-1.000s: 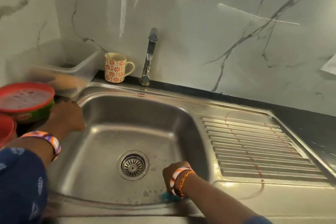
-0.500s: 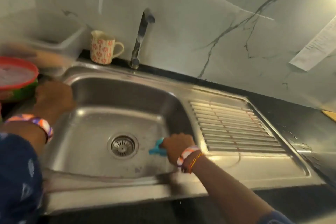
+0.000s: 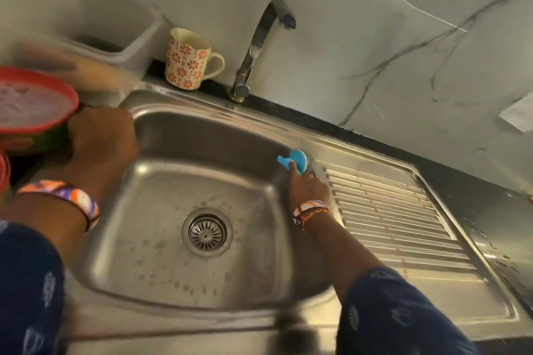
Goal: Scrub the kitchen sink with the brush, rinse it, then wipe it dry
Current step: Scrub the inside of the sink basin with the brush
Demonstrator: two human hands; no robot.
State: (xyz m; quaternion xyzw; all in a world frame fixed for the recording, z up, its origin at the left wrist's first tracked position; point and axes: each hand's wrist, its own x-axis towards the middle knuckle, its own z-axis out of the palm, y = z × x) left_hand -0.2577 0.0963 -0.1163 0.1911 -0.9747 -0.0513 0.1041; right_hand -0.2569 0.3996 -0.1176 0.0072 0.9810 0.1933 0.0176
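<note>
Brush (image 3: 297, 159) at sink (image 3: 173, 239) back-right rim, right hand (image 3: 307, 187) grip holding it, left hand (image 3: 101, 138) gripping left rim

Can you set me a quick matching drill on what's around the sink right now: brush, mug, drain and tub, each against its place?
Things:
1. brush
2. mug
3. drain
4. tub

Places:
A. middle of the sink floor
B. on the counter left of the tap
C. at the sink's far right corner, under the right hand
D. left of the sink, beside the left hand

Pairs: 1-C, 2-B, 3-A, 4-D
</note>
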